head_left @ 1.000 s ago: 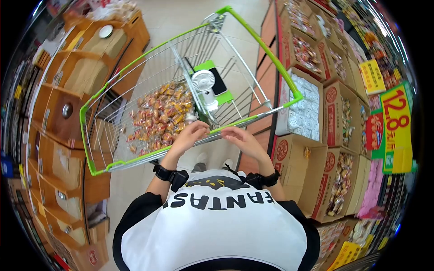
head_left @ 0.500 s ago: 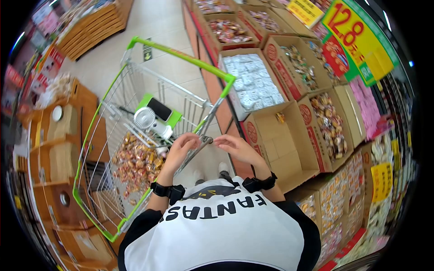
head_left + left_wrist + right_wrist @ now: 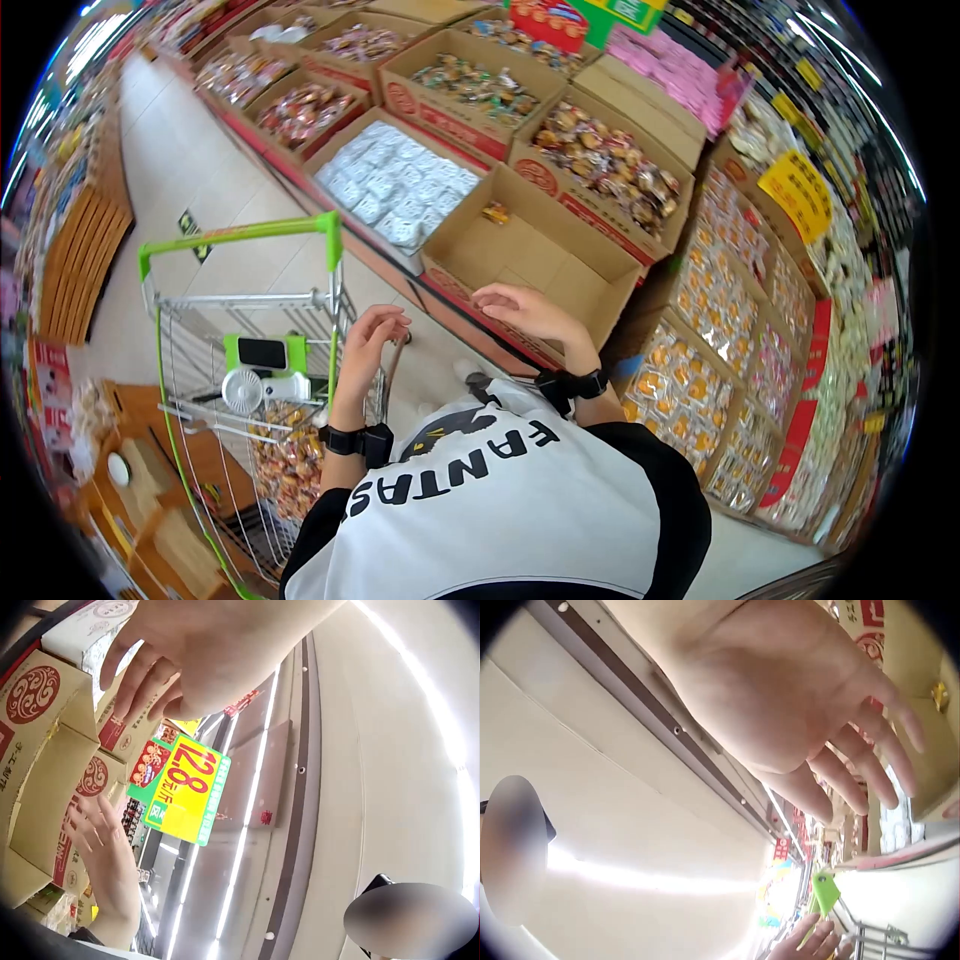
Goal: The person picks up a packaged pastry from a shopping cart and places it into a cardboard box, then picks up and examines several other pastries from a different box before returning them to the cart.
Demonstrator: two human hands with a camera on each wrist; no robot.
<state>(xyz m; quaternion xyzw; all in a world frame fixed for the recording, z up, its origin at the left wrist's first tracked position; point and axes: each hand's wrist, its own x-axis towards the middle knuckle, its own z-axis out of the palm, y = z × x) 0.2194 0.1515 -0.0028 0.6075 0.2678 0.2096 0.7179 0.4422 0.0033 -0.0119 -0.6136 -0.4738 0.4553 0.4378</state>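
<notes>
Both hands are raised in front of the body and hold nothing. The left hand (image 3: pixel 372 345), fingers loosely bent, is just right of the shopping cart (image 3: pixel 240 232). Over the near edge of a nearly empty cardboard box (image 3: pixel 540 245) hovers the right hand (image 3: pixel 532 312), its fingers relaxed. One small yellow packet (image 3: pixel 495 212) lies in that box. In the right wrist view the right palm (image 3: pixel 780 697) shows with its fingers spread and slightly bent; in the left wrist view the left fingers (image 3: pixel 142 679) hang loosely apart.
Beside the box are a carton of white packets (image 3: pixel 395 185) and a carton of brown wrapped snacks (image 3: pixel 610 165). The cart carries a phone (image 3: pixel 262 353), a white fan (image 3: pixel 243 391) and wrapped snacks (image 3: pixel 288 465). Trays of flat orange packets (image 3: pixel 665 390) stand at right.
The view and body have turned right toward the cartons. The cart now lies lower left, and the hands have moved a little further apart, the right one now by the nearly empty box.
</notes>
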